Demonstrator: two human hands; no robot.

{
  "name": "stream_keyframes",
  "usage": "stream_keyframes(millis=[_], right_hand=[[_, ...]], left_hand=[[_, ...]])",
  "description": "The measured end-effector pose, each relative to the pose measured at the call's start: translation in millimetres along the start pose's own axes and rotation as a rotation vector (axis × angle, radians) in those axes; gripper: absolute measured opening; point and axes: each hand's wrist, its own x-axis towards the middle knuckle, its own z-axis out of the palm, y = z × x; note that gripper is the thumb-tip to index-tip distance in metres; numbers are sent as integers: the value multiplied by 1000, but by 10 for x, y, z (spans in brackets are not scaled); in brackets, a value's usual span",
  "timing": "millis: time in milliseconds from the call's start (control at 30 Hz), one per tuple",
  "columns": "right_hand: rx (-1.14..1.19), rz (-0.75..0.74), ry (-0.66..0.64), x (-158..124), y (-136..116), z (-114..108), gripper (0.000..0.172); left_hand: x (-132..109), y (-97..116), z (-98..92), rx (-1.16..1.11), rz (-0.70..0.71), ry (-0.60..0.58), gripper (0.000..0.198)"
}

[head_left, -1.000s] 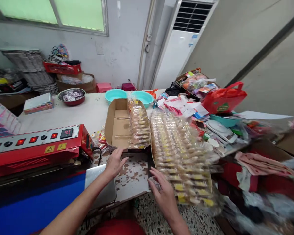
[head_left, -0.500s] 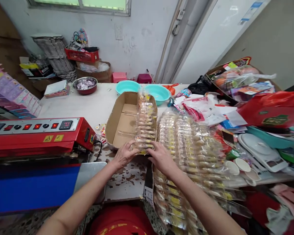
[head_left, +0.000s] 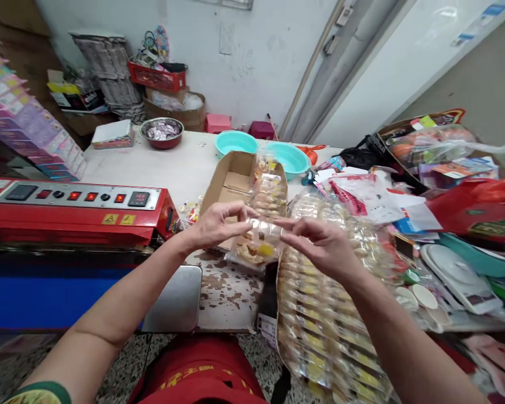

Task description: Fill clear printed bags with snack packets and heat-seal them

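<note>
Head-camera view, as I observe it remotely: the left hand and the right hand, set slightly apart, each pinch an upper corner of one clear packet between thumb and fingers. I see the packet hanging tilted between them, in front of the near end of the open cardboard box, which holds a row of similar packets along its right side. Immediately to the right I note several densely packed rows of packets; to the left, a red machine with lit switches.
</note>
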Motion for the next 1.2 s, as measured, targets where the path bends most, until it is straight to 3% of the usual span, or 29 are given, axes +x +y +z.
stream_keyframes(millis=[67, 133, 200, 300, 433, 500, 600, 767, 967, 1067, 1200], right_hand=[[220, 127, 93, 183, -159, 152, 25], [392, 259, 166, 310, -183, 392, 27], [529, 400, 214, 361, -111, 670, 31], [650, 581, 249, 303, 23, 1103, 39], [692, 763, 143, 99, 8, 1687, 57], [705, 806, 83, 3, -46, 1964, 73], [751, 827, 24, -93, -77, 2282, 74], [724, 829, 4, -128, -1, 2469, 72], [649, 842, -11, -145, -11, 2554, 71], [659, 808, -15, -148, -39, 2604, 65], [690, 798, -41, -140, -39, 2619, 62]], left_hand=[[-52, 125, -124, -315, -114, 133, 25], [-251, 95, -228, -520, -257, 203, 53], [-586, -39, -309, -626, -456, 155, 75], [-1178, -275, -366, -657, -709, 164, 75], [-1716, -463, -346, -640, -794, 317, 59], [-1841, -526, -322, -647, -808, 350, 62], [-1948, -640, -283, -541, -793, 413, 71], [-2063, -797, -261, -367, -828, 516, 62], [-2075, -827, -277, -477, -883, 468, 59], [-2070, -884, -268, -400, -914, 516, 45], [-2122, -939, -258, -514, -908, 555, 43]])
